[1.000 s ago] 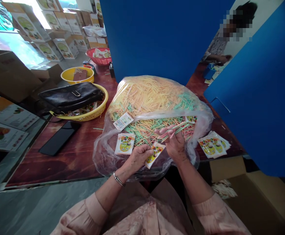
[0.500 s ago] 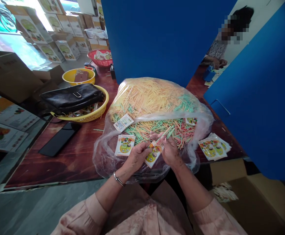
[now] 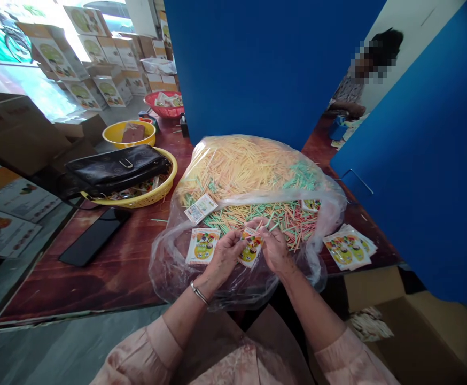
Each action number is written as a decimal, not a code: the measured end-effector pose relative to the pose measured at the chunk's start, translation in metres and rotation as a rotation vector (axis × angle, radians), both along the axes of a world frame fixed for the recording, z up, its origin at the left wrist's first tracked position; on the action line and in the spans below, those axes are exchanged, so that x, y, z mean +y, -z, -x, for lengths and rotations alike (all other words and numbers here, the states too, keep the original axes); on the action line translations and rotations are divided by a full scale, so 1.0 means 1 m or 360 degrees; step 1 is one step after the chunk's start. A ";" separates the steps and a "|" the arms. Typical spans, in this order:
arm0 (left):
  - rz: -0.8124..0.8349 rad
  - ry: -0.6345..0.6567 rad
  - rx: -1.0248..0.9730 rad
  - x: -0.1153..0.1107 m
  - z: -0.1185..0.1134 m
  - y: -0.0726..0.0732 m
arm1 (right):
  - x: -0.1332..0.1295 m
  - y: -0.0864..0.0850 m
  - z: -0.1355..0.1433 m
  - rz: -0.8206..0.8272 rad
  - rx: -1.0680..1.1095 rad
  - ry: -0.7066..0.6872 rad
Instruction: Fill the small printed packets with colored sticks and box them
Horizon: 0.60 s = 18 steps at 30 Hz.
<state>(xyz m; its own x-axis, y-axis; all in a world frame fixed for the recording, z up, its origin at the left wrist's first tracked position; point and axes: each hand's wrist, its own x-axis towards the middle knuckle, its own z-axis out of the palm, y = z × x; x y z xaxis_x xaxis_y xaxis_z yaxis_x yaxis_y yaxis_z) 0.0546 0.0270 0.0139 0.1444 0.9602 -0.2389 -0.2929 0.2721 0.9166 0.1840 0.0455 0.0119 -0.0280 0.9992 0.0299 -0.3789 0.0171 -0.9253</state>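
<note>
My left hand is closed on the left edge of a small printed packet, which hangs upright between my hands. My right hand pinches a few thin coloured sticks at the packet's top; whether any are inside it I cannot make out. Both hands are over the mouth of a large clear plastic bag heaped with loose yellow, green and pink sticks. Another printed packet lies on the bag left of my hands, and a paler one rests just above it.
A pile of flat packets lies right of the bag. On the left are a phone, a black handbag in a yellow basket, and stacked cartons. Blue panels stand behind; a co-worker sits beyond.
My right hand has tipped the sticks lower and closer to the packet's top. The packet has turned more upright in my left hand. The whole view has shifted slightly.
</note>
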 end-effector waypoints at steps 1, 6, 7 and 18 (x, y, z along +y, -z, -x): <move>-0.0003 -0.0001 -0.0039 0.001 -0.001 0.001 | 0.000 0.000 -0.001 -0.0006 -0.0034 -0.0007; -0.0024 -0.0017 -0.0091 0.004 -0.006 0.004 | 0.004 0.001 -0.004 0.0016 -0.0064 -0.0036; -0.0041 -0.0045 -0.0084 0.005 -0.008 0.004 | 0.005 0.001 -0.005 0.0031 -0.0065 -0.0047; -0.0155 -0.0127 -0.0140 0.022 -0.017 -0.002 | 0.017 -0.001 -0.016 0.0034 -0.0373 0.0083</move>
